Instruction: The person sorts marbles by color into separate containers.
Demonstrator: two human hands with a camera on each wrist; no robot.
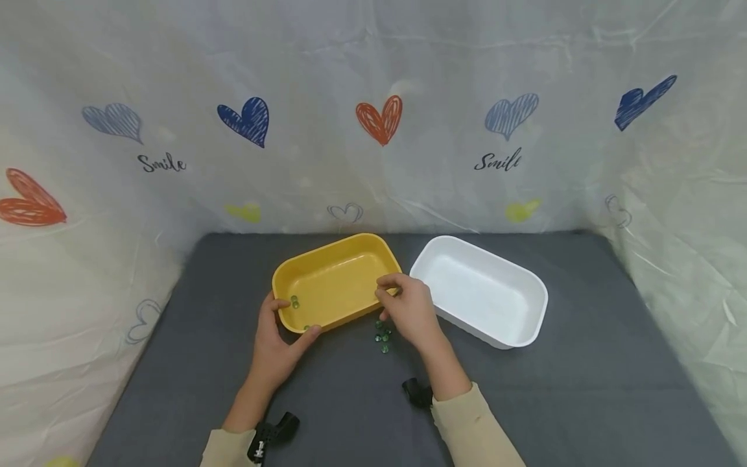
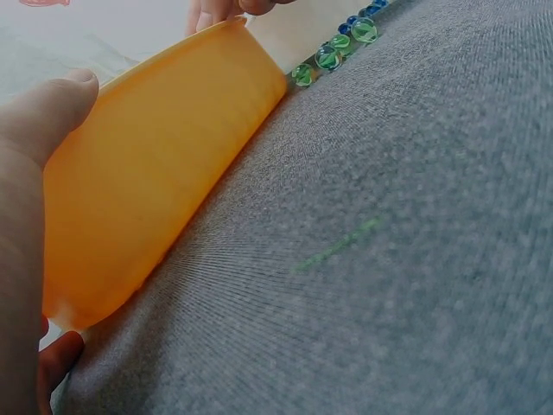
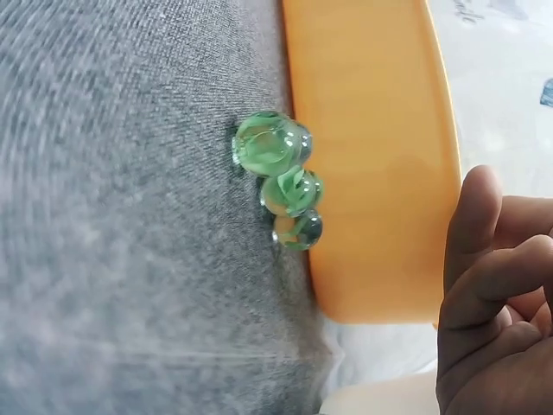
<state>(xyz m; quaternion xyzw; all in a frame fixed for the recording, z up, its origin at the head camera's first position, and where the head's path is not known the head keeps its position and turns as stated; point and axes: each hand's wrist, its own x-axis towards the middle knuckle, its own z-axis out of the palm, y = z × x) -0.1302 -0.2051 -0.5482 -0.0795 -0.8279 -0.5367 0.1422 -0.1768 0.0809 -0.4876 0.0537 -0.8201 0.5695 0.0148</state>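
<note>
My left hand (image 1: 274, 347) grips the near left corner of a yellow rectangular tray (image 1: 335, 269), thumb along the near rim and a finger over the left rim. A few green glass marbles (image 1: 294, 302) lie inside at that end. My right hand (image 1: 411, 308) is over the tray's right end, thumb and forefinger bent toward each other at the rim; I cannot tell whether anything is between them. Below this hand, several clear glass marbles with green swirls (image 3: 266, 145) lie clustered on the grey cloth beside the tray's near wall.
A white tray (image 1: 484, 292) of similar shape stands angled to the right, close to the right hand. Grey cloth (image 1: 362, 408) covers the table. A pale curtain printed with hearts (image 1: 432, 175) hangs behind it. Black wrist cameras (image 1: 417, 392) sit at both wrists.
</note>
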